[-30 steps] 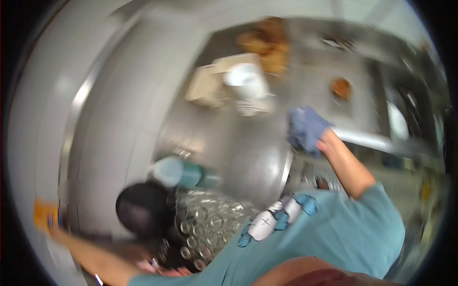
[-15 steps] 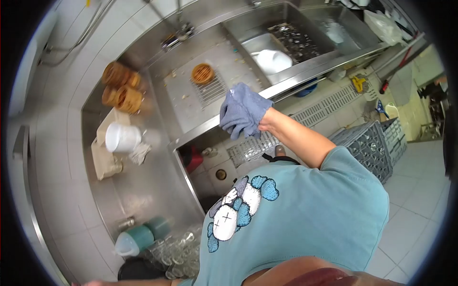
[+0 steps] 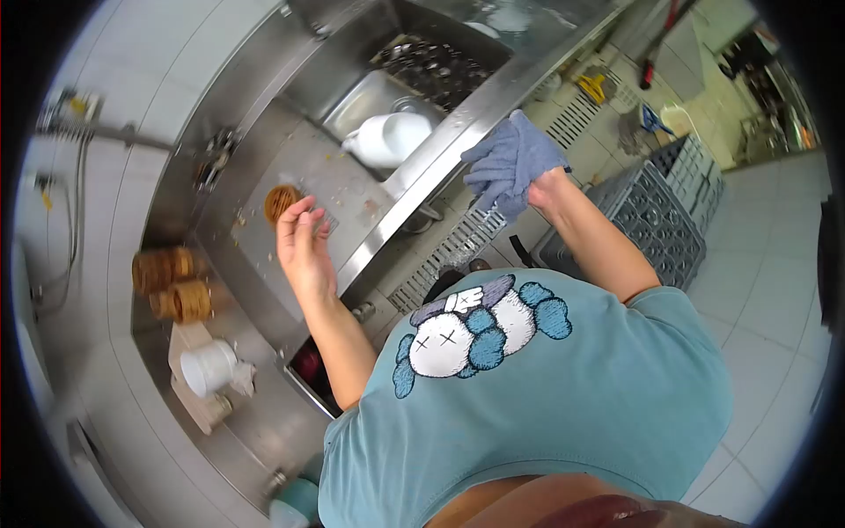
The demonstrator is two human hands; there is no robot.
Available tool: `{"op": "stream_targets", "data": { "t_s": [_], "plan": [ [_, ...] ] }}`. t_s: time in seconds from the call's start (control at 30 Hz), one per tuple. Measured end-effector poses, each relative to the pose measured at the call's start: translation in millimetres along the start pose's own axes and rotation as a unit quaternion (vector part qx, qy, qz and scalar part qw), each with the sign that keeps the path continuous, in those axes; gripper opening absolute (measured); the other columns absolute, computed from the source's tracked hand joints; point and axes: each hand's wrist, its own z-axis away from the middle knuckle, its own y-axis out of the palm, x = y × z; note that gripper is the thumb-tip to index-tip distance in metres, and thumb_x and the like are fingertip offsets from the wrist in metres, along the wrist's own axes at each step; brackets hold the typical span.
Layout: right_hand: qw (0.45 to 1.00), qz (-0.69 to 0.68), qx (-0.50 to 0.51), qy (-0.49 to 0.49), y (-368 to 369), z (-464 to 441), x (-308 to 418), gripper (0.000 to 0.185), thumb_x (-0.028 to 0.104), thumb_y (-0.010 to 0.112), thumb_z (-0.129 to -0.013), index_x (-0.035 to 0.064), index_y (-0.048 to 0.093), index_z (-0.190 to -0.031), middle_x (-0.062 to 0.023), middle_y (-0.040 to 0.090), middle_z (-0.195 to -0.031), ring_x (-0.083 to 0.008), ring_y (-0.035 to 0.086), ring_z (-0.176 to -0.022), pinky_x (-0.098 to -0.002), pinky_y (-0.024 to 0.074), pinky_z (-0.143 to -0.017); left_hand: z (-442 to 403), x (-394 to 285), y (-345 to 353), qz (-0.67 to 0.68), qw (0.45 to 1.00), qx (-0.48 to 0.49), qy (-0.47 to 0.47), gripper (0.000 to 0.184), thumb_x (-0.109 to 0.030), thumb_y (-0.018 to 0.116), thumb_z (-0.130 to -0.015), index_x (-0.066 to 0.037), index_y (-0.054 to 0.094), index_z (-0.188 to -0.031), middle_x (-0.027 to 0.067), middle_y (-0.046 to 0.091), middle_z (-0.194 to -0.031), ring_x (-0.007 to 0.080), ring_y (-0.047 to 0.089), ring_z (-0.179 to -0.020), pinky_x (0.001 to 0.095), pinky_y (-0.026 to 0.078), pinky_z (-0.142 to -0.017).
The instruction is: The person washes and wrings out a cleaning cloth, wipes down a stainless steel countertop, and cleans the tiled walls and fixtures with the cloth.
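My left hand (image 3: 305, 255) is held over the front part of the steel counter basin (image 3: 348, 198), fingers apart and loosely bent, with nothing in them. Just beyond its fingertips lies a small round woven basket (image 3: 282, 202); whether they touch is unclear. A bunched blue-grey cloth (image 3: 515, 167) with finger-like folds covers my right hand (image 3: 547, 189), which seems closed on it. That hand is in front of the sink's edge, above the floor, and its fingers are hidden. A white plastic jug (image 3: 398, 139) lies in the adjoining sink.
Dark, shiny small pieces (image 3: 431, 70) fill part of the far sink. Stacked woven baskets (image 3: 180, 304) and a white tub (image 3: 209, 368) stand on the left counter. Grey plastic crates (image 3: 629, 229) are on the floor at right, near a floor drain grate (image 3: 449, 251).
My left hand has come up from the lower left edge to the basin near the woven basket. My right hand with the cloth has moved right. The view has turned.
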Motion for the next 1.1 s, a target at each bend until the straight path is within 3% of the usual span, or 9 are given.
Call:
{"op": "stream_targets", "data": {
  "t_s": [0.03, 0.13, 0.27, 0.37, 0.5, 0.53, 0.67, 0.87, 1.1],
  "plan": [
    [1.0, -0.007, -0.013, -0.015, -26.0, -4.9, 6.8, 0.067, 0.06, 0.042, -0.097, -0.0044, 0.057, -0.108, -0.0168, 0.063, -0.087, -0.0277, 0.064, -0.07, -0.0411, 0.0574, -0.065, -14.1, 9.1, 17.8, 0.013, 0.999, 0.036, -0.026, 0.023, -0.017, 0.061, -0.096, -0.007, 0.059, -0.117, 0.0072, 0.062, -0.121, 0.0126, 0.059, -0.1, 0.029, 0.045, -0.087],
    [0.965, -0.166, 0.171, -0.114, -62.7, -7.7, 35.0, 0.045, 0.037, 0.047, -0.099, -0.0033, 0.057, -0.116, -0.0176, 0.065, -0.106, -0.0302, 0.066, -0.098, -0.0471, 0.0531, -0.091, -57.5, 27.8, 60.8, -0.119, 0.987, 0.105, -0.033, 0.02, -0.018, 0.061, -0.096, -0.007, 0.06, -0.113, 0.0067, 0.064, -0.118, 0.0132, 0.059, -0.101, 0.0283, 0.044, -0.088],
    [0.968, -0.153, 0.054, -0.189, -88.0, -14.3, 67.9, 0.046, 0.03, 0.048, -0.099, -0.0043, 0.052, -0.13, -0.0181, 0.062, -0.121, -0.0306, 0.062, -0.109, -0.045, 0.0508, -0.097, -124.8, 54.3, 105.3, -0.149, 0.971, 0.178, -0.047, 0.021, -0.02, 0.061, -0.097, -0.006, 0.061, -0.112, 0.005, 0.065, -0.113, 0.0116, 0.058, -0.098, 0.0273, 0.043, -0.087],
    [0.962, -0.125, 0.059, -0.234, -80.8, -10.9, 100.9, 0.052, 0.027, 0.048, -0.098, -0.0063, 0.044, -0.138, -0.0211, 0.059, -0.128, -0.0339, 0.06, -0.114, -0.0443, 0.0504, -0.1, -173.1, 80.8, 149.6, -0.184, 0.954, 0.229, -0.06, 0.019, -0.018, 0.06, -0.097, -0.006, 0.061, -0.111, 0.0042, 0.065, -0.11, 0.0111, 0.058, -0.096, 0.0261, 0.044, -0.086],
    [0.953, -0.105, -0.01, -0.282, -101.2, -11.7, 139.0, 0.045, 0.021, 0.057, -0.095, -0.0026, 0.051, -0.132, -0.0159, 0.062, -0.123, -0.028, 0.063, -0.109, -0.0434, 0.0512, -0.098, -219.8, 116.1, 235.5, -0.19, 0.921, 0.334, -0.056, 0.014, -0.006, 0.057, -0.096, -0.004, 0.063, -0.108, -0.0007, 0.063, -0.1, 0.0068, 0.053, -0.09, 0.0217, 0.042, -0.083],
    [0.947, -0.135, -0.064, -0.286, -117.2, -7.9, 143.1, 0.044, 0.02, 0.059, -0.093, -0.0013, 0.052, -0.131, -0.015, 0.062, -0.12, -0.0269, 0.063, -0.106, -0.0427, 0.0522, -0.097, -231.2, 130.8, 253.7, -0.197, 0.907, 0.367, -0.063, 0.014, -0.013, 0.06, -0.097, -0.007, 0.063, -0.109, 0.0027, 0.066, -0.11, 0.0095, 0.058, -0.094, 0.024, 0.044, -0.082],
    [0.893, -0.168, -0.177, -0.379, -176.1, 4.3, 169.7, 0.038, 0.017, 0.064, -0.091, 0.0023, 0.056, -0.125, -0.0109, 0.063, -0.108, -0.0241, 0.065, -0.097, -0.0413, 0.0562, -0.089, -247.5, 166.3, 355.9, -0.135, 0.868, 0.46, -0.129, 0.013, -0.009, 0.058, -0.097, -0.007, 0.063, -0.108, 0.0028, 0.066, -0.111, 0.0092, 0.059, -0.093, 0.0234, 0.046, -0.085],
    [0.829, -0.164, -0.312, -0.434, -266.2, 25.9, 262.7, 0.02, 0.015, 0.059, -0.093, 0.0048, 0.06, -0.11, -0.0065, 0.063, -0.096, -0.0196, 0.064, -0.086, -0.0358, 0.0559, -0.081, -230.3, 221.2, 524.2, -0.112, 0.799, 0.553, -0.207, 0.013, -0.012, 0.056, -0.099, -0.006, 0.063, -0.109, 0.0028, 0.066, -0.108, 0.009, 0.058, -0.095, 0.0241, 0.045, -0.085],
    [0.839, -0.081, -0.291, -0.452, -386.1, 37.9, 428.1, 0.012, 0.014, 0.053, -0.095, 0.0041, 0.058, -0.089, -0.0071, 0.061, -0.082, -0.0183, 0.06, -0.072, -0.0299, 0.0508, -0.066, -222.8, 278.7, 709.7, -0.143, 0.748, 0.605, -0.233, 0.014, -0.011, 0.055, -0.099, -0.004, 0.062, -0.109, 0.0031, 0.066, -0.108, 0.0099, 0.058, -0.095, 0.0242, 0.044, -0.084]
  ]
}}
